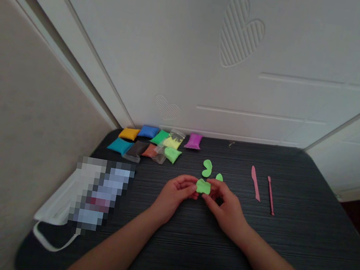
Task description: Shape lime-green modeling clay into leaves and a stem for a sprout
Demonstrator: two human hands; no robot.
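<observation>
A flattened piece of light green modelling clay [203, 187] is pinched between both hands, just above the dark table. My left hand [174, 196] grips its left edge with thumb and fingers. On the opposite edge, my right hand [225, 208] holds it the same way. Just beyond the hands lies a curved, notched light green clay shape [207, 168]. Another small light green clay piece [219, 177] shows behind my right fingers, its lower part hidden.
Right of the hands lie a pink plastic clay knife [255, 183] and a thin pink modelling stick [271, 196]. Several coloured clay packets, among them a purple one [194, 141], sit at the back left of the table [312, 249]. A white face mask [58, 202] lies front left, beside a pixelated area.
</observation>
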